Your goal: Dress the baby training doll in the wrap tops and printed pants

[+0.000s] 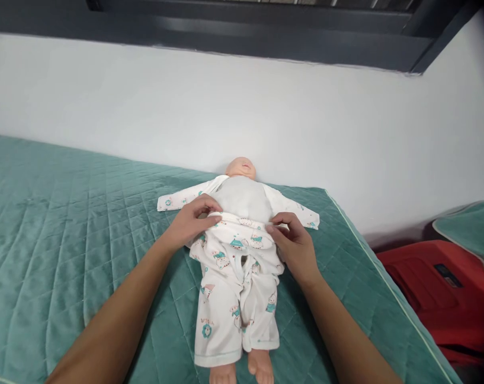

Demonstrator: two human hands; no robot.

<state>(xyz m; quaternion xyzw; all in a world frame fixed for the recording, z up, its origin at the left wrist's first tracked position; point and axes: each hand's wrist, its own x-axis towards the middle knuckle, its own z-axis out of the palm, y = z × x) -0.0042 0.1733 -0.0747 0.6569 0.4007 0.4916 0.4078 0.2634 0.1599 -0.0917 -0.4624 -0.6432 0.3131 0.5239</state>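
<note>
A baby doll [242, 194] lies on its back, head toward the wall, arms spread out to both sides. White printed baby pants [222, 266] cover its legs up to the waist, and its feet stick out of the cuffs. A white top with printed sleeves [292, 207] is on its arms; the grey torso shows between them. My left hand [196, 218] pinches the waistband at the left side. On the right side of the same waistband, my right hand [293, 240] closes thumb and fingers on the cloth.
Under the doll is a green quilted cover [86, 240], its piped edge running down the right. A white wall [226, 106] rises behind, below a dark window frame [226, 32]. To the right stands a red plastic object [426, 277] with green cloth [469, 229] over it.
</note>
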